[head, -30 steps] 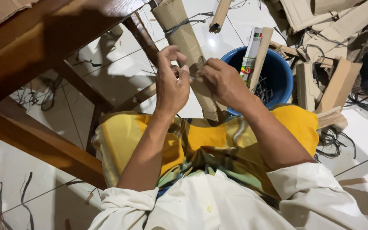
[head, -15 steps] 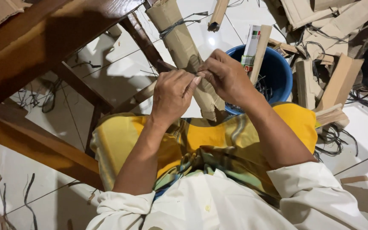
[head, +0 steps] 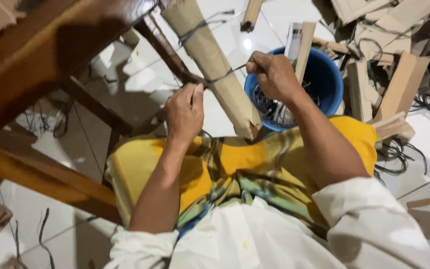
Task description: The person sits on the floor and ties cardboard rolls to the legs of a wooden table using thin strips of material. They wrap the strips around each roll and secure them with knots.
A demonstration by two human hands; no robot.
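Cardboard roll (head: 215, 69) leaning over my lap beside the blue bucket (head: 332, 82) feels light and crushable, so my left hand (head: 184, 112) and right hand (head: 273, 75), both pinched shut, pull the thin stiff wire (head: 225, 75) ends wrapped around its middle.

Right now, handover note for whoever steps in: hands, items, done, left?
Left hand: pinching one end of the dark wire, pulled taut.
Right hand: gripping the other end, pulling toward the blue bucket.
Cardboard roll: leaning across the lap, wire looped round its middle; a second wire tie sits higher up.
Done: upper tie on, loop placed.
Left: securing the loop; no knot visible.
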